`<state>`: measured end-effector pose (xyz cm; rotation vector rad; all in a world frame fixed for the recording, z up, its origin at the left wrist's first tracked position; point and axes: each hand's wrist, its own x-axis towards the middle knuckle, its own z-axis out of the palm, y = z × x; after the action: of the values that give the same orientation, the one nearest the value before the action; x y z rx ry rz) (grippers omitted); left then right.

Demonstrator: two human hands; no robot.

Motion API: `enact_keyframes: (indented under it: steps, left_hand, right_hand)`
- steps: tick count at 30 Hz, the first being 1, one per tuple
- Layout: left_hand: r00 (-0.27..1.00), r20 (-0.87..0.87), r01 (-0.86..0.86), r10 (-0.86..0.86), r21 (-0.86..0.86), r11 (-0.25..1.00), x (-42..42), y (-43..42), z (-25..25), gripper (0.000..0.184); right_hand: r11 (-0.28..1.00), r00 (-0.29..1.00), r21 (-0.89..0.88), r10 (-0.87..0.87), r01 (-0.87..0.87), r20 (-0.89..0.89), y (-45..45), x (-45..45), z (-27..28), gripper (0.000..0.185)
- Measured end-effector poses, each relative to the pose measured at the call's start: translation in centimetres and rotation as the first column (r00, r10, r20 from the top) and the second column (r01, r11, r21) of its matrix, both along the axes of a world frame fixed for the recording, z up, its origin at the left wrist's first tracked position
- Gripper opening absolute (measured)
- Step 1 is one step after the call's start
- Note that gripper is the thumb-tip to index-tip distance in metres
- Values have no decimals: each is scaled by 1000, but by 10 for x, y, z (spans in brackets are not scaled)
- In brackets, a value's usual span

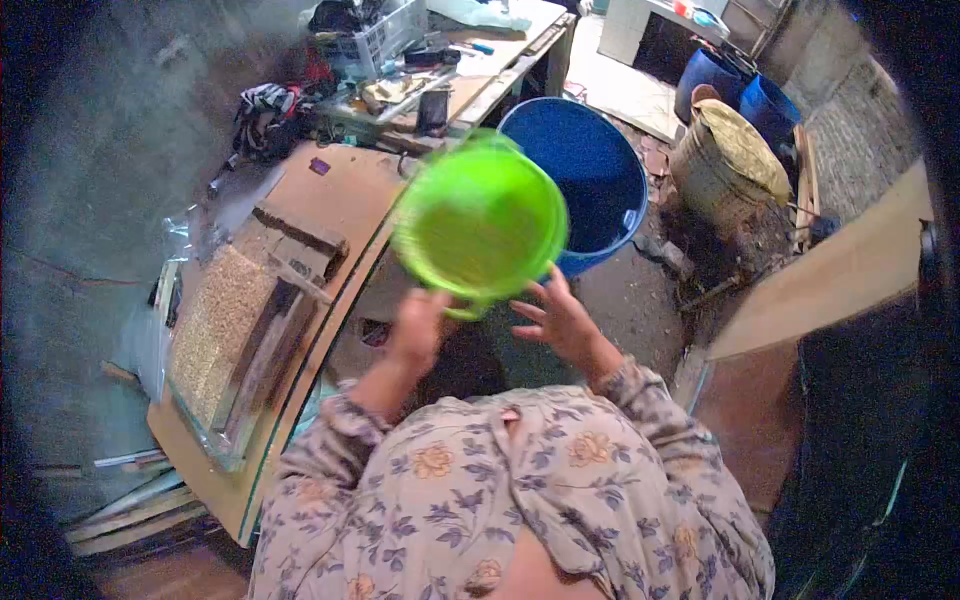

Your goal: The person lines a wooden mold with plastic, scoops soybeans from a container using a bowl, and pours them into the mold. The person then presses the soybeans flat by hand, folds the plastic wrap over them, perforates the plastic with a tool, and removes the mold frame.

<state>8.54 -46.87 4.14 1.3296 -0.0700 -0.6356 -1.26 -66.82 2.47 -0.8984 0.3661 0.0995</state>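
A bright green round basin (482, 215), slightly blurred, hangs in front of my body, tilted, with something brownish or see-through at its bottom. My left hand (418, 325) is closed on its near rim, beside the handle. Close to the basin's right lower edge is my right hand (560, 318), fingers spread, the index fingertip near or against the rim. Just behind and to the right of the basin stands a large blue barrel (590, 170), open at the top, its inside dark blue.
To the left, a board (330, 190) carries a tray of pale grains (218, 325) and wood pieces. A cluttered table (510, 70) stands at the back. On the right are a full sack (735, 160), blue containers (768, 100) and a leaning wooden panel (820, 270).
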Motion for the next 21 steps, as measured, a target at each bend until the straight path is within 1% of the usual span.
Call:
enact_keyframes:
  steps: [1, 2, 3, 5, 7, 8, 9, 10, 11, 12, 13, 15, 16, 17, 18, 19, 20, 21]
  left_hand:
    - [985, 79, 149, -153, 59, 987, -6, -22, -28, 21]
    - [941, 160, 282, -299, 122, 952, -13, -44, -55, 21]
    - [941, 16, 338, -339, 56, 939, -34, -72, -32, 22]
    - [877, -214, 427, -430, -59, 902, -47, -108, -65, 25]
    - [813, -23, 578, -582, 153, 802, -52, -128, -60, 24]
    - [741, 40, 649, -671, 214, 730, -49, -141, -90, 25]
    - [720, 85, 667, -689, 190, 720, -49, -150, -63, 27]
    - [736, 121, 635, -666, 214, 742, -48, -158, -74, 26]
    - [749, 155, 604, -644, 238, 761, -45, -167, -93, 26]
    - [750, 142, 625, -646, 164, 763, -38, -176, -114, 26]
    - [786, -1, 616, -619, 99, 782, -33, -181, -110, 26]
    - [801, 9, 593, -599, 122, 796, -16, -190, -119, 26]
    - [788, 31, 603, -616, 167, 780, -4, -196, -114, 25]
    - [783, 3, 614, -623, 162, 772, 7, -199, -107, 25]
    - [752, 0, 646, -660, 201, 736, 25, -207, -108, 25]
    - [720, -13, 677, -694, 236, 697, 39, -214, -111, 26]
    - [730, 105, 631, -675, 273, 726, 54, -219, -123, 26]
    - [724, 231, 581, -650, 304, 755, 73, -227, -134, 26]
  right_hand:
    - [995, 1000, 100, -17, 16, 2, -22, -12, -7, 66]
    - [995, 997, 62, -82, 81, 13, -39, -30, -10, 66]
    - [989, 989, 23, -149, 148, 24, -52, -48, -12, 65]
    - [944, 942, -124, -319, 306, -102, -74, -80, -15, 61]
    - [954, 950, -5, -297, 298, -96, -109, -106, -64, 59]
    - [955, 950, -4, -294, 296, -100, -115, -106, -66, 59]
    - [927, 932, 121, -342, 356, -121, -119, -106, -65, 60]
    - [876, 909, 243, -388, 416, -156, -121, -106, -67, 60]
    - [872, 905, 247, -389, 423, -174, -126, -103, -70, 60]
    - [859, 899, 270, -400, 435, -177, -133, -97, -73, 60]
    - [844, 893, 293, -412, 449, -181, -139, -88, -74, 61]
    - [900, 913, 171, -375, 400, -162, -147, -63, -73, 59]
    - [884, 901, 187, -403, 429, -161, -153, -53, -81, 59]
    - [867, 888, 199, -432, 456, -156, -161, -42, -90, 58]
    - [866, 885, 193, -436, 462, -164, -172, -27, -96, 58]
    - [882, 882, 94, -446, 463, -152, -181, -16, -101, 57]
    - [888, 879, -4, -455, 459, -144, -190, -7, -107, 57]
    - [856, 834, -50, -512, 514, -205, -201, 7, -111, 60]
